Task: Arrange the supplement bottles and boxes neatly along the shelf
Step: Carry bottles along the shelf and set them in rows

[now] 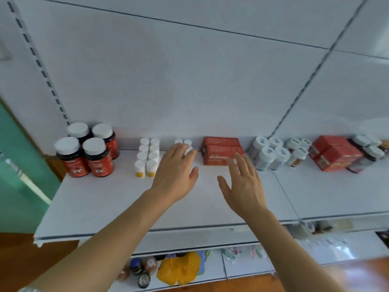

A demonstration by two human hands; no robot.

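On the white shelf (105,199), my left hand (176,171) reaches to a small white-capped bottle (188,150) and curls its fingers over the cap; two more small white bottles (183,142) stand behind it. My right hand (242,182) hovers open, fingers spread, just in front of the stacked red boxes (221,148), holding nothing. Left of my hands stand several small white bottles with yellow bases (147,157) in two rows, and several large red bottles with white caps (86,150).
To the right stand white-capped bottles (267,153), smaller orange-labelled bottles (296,150), more red boxes (334,153) and dark jars (368,148). A lower shelf holds assorted jars and a yellow packet (179,268). A green door (19,165) is at the left.
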